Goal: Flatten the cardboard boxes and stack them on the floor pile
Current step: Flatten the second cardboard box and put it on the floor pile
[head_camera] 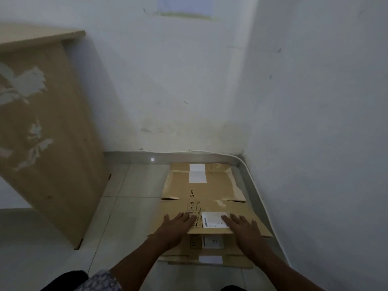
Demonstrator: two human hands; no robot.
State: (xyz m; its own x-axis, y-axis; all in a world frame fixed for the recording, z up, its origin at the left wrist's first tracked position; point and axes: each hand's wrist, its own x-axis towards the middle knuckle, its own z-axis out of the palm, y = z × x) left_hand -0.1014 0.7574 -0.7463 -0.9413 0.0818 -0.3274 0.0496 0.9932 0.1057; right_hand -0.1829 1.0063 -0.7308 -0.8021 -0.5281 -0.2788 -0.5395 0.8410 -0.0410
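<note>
A flattened brown cardboard box (206,192) with white labels lies on top of a pile of other flattened boxes (210,254) on the tiled floor, in the corner of the room. My left hand (178,224) rests palm down on the top box's near left part, fingers spread. My right hand (241,226) lies flat on its near right part, fingertips on a white shipping label (212,219). Neither hand holds anything.
A wooden desk (42,127) with a worn side panel stands at the left. White walls close the corner behind and to the right of the pile, with a cable (258,190) along the skirting. Bare grey tiles (126,211) lie between desk and pile.
</note>
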